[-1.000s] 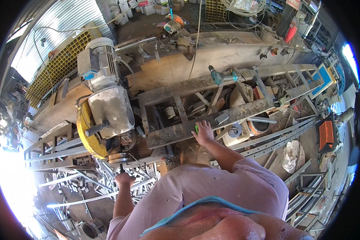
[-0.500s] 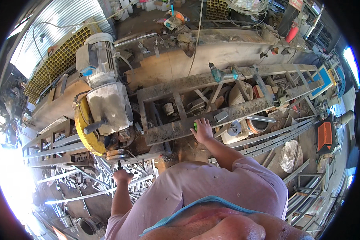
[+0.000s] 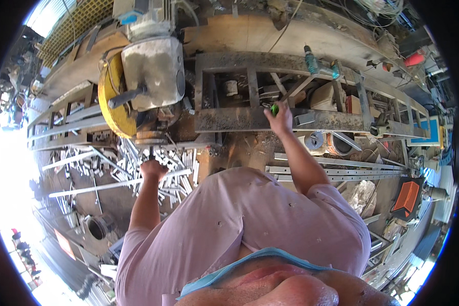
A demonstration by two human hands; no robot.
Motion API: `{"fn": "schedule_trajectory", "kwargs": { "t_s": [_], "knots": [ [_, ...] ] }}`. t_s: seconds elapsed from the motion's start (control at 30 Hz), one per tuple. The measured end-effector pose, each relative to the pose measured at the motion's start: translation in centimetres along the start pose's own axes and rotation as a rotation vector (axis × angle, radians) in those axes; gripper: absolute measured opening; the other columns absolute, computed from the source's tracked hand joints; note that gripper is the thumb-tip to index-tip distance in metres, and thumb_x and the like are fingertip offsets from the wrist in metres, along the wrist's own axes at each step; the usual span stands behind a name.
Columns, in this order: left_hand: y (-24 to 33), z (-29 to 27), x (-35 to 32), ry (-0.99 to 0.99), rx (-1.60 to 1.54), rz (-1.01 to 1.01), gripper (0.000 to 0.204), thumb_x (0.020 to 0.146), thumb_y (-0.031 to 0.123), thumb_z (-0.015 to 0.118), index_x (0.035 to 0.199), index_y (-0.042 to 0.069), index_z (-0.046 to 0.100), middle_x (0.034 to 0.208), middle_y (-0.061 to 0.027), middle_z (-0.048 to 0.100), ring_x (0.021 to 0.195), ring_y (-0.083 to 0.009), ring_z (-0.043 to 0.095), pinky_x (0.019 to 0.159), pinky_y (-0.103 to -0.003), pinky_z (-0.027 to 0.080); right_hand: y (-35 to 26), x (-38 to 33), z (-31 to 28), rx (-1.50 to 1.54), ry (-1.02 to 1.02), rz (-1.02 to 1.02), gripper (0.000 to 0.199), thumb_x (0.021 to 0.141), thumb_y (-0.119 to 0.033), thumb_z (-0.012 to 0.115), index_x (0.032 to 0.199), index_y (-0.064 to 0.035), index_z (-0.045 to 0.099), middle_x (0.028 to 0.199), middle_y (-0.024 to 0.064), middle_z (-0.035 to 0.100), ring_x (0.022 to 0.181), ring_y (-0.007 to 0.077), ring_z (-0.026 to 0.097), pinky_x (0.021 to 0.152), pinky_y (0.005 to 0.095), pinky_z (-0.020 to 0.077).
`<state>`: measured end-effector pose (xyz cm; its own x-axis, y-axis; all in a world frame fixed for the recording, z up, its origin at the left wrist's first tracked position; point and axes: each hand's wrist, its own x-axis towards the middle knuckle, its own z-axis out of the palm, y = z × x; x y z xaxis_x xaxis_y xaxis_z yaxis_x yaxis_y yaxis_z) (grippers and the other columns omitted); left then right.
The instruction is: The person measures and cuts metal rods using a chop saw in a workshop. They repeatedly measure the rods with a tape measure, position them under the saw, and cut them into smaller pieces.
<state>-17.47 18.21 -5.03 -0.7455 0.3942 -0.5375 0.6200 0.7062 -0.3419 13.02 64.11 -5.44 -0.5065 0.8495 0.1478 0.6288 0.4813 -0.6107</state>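
At the foot of the saw (image 3: 153, 74), holds a dark handle (image 3: 151, 152) with the left hand (image 3: 154, 169), closed round the near end. Seems to grip there because of how far it sticks out, easy to reach. Well apart from that, has the right hand (image 3: 279, 121) at the front rail (image 3: 224, 121) of the metal frame (image 3: 253, 86), closed round a small green thing (image 3: 275, 108). Cannot tell what kind, with so much of it tucked in the fingers. Cannot tell if leaning on the rail or just above it; maybe there to keep steady. Just to the right, on the same rail, a short metal block (image 3: 305, 119), lying flat, so not likely to roll. On the far side of the frame, a drill (image 3: 312, 64), perhaps laid there to be close by and off the floor (image 3: 118, 201). On the saw, a yellow guard (image 3: 116, 120), likely there to keep hands safe. Down below, a heap of cut bits (image 3: 176, 196).
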Motion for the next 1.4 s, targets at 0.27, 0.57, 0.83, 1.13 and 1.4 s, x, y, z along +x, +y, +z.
{"fn": "schedule_trajectory", "kwargs": {
  "t_s": [0.27,0.57,0.83,1.13,1.4],
  "knots": [
    [0.1,-1.6,-0.9,-0.056,-0.02,0.052,0.054,0.086,0.066,0.07,0.099,0.016,0.083,0.104,-0.0081,0.081,0.098,-0.027,0.078,0.082,-0.043,0.06,-2.1,13.7,2.9,-0.034,-0.03,0.14,0.073,0.086,-0.047,0.084,0.14,-0.004,0.059,0.135,0.0253,0.062,0.128,0.0458,0.057,0.104,0.0537,0.0504],
    [0.6,-3.3,-1.6,-0.145,-0.027,0.037,0.054,0.089,0.064,0.066,0.107,0.016,0.082,0.109,-0.0079,0.08,0.102,-0.0266,0.077,0.084,-0.042,0.06,-2.5,25.5,9.0,-0.5,-0.135,0.067,0.079,0.094,-0.055,0.071,0.152,-0.0076,0.047,0.149,0.0237,0.055,0.142,0.0411,0.047,0.12,0.0585,0.0329],
    [0.6,-3.7,-1.6,-0.178,-0.051,0.013,0.048,0.09,0.057,0.065,0.103,0.015,0.083,0.107,-0.0087,0.081,0.1,-0.0263,0.078,0.085,-0.042,0.06,-3.8,24.8,7.4,-0.548,-0.192,0.195,0.087,0.094,-0.064,0.068,0.16,-0.0141,0.039,0.166,0.02,0.034,0.146,0.0466,0.04,0.119,0.0615,0.0333],
    [0.5,-3.6,-1.5,-0.216,-0.041,0.034,0.051,0.092,0.059,0.061,0.108,0.016,0.082,0.114,-0.0083,0.08,0.108,-0.0259,0.076,0.092,-0.041,0.058,-4.2,8.7,1.9,0.211,-0.033,-0.102,0.047,0.09,-0.038,0.082,0.121,-0.0044,0.071,0.112,0.0174,0.073,0.103,0.0337,0.071,0.09,0.0459,0.0558],
    [0.1,-3.3,-1.6,-0.177,-0.068,0.075,0.048,0.093,0.057,0.062,0.109,0.016,0.082,0.115,-0.0096,0.08,0.109,-0.0258,0.076,0.092,-0.042,0.058,-10.9,-1.4,5.4,0.848,-0.556,0.105,0.012,0.097,-0.012,0.077,0.106,-0.0069,0.071,0.088,-0.0048,0.068,0.079,0.005,0.059,0.07,0.024,0.0488]
  ]
}}
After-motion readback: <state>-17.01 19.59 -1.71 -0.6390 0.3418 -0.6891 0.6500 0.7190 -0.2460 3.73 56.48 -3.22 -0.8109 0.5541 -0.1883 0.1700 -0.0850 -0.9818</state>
